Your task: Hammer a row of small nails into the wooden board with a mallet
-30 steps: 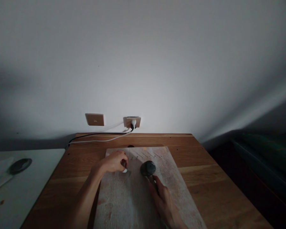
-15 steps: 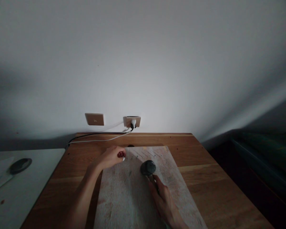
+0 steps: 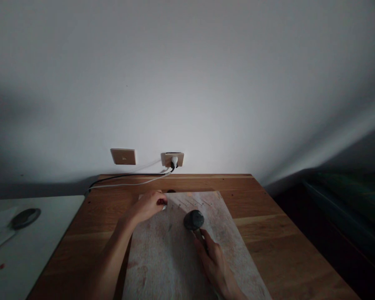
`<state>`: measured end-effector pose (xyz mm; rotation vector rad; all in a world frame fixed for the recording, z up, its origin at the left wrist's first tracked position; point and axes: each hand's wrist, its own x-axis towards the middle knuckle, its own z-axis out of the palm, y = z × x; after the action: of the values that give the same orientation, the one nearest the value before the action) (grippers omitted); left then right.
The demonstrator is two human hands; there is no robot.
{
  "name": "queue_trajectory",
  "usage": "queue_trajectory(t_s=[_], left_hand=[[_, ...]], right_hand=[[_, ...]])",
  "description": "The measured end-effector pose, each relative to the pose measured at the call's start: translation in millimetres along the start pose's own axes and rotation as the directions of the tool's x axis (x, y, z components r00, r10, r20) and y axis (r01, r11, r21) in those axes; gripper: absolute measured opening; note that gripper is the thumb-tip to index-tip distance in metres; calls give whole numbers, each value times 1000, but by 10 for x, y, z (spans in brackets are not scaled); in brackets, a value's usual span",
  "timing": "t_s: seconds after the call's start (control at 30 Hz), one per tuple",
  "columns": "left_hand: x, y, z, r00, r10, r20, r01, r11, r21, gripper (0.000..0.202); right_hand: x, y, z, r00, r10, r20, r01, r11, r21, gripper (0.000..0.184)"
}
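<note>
Left fingers: the left hand (image 3: 152, 205) is curled at the board's far left corner, fingertips drawn together; we see a pale bit at their tips but cannot tell whether they pinch anything.
Right fingers: the right hand (image 3: 215, 262) is wrapped round the handle (image 3: 203, 238), which we judge lets it steer the bulky head.
Mallet: we find it over the board's middle, head (image 3: 194, 220) foremost, nearer to us than the nails; whether it touches the wood we cannot tell.
Nails: thin shafts (image 3: 187, 204) in a loose row along the far edge, just right of the left hand, throwing slender slanting shadows; we take the spacing to leave room for fingers between them.
Board: a flat, scuffed, whitish panel (image 3: 156, 254) with reddish-brown wear, laid flat, we suppose, for firm backing.
Surface: warm brown wood (image 3: 278, 241) with lengthwise grain bands, set against a smooth pale wall (image 3: 206, 83).
Mallet head: dark, rounded, dull, perhaps rubber, with a lighter scuffed patch we can make out.
</note>
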<state>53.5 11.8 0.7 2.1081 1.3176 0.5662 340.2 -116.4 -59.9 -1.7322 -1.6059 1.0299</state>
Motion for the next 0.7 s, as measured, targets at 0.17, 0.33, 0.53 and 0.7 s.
queue_trajectory(t_s=[0.17,0.33,0.53,0.7], left_hand=[[4,15,16,999,-4,-45,3,1000,-19,28],[27,-11,45,997,-34,-68,26,992,-122,32],[35,31,36,996,-57,-69,43,980,-195,37],[31,42,29,996,-35,-85,18,982,-191,31]], right_hand=[[-18,-87,-9,1000,5,28,-5,1000,6,62],[-35,-234,-27,999,-26,31,26,999,23,64],[-31,-189,-24,1000,15,15,-15,1000,6,65],[-42,-260,-14,999,-40,5,39,998,48,66]])
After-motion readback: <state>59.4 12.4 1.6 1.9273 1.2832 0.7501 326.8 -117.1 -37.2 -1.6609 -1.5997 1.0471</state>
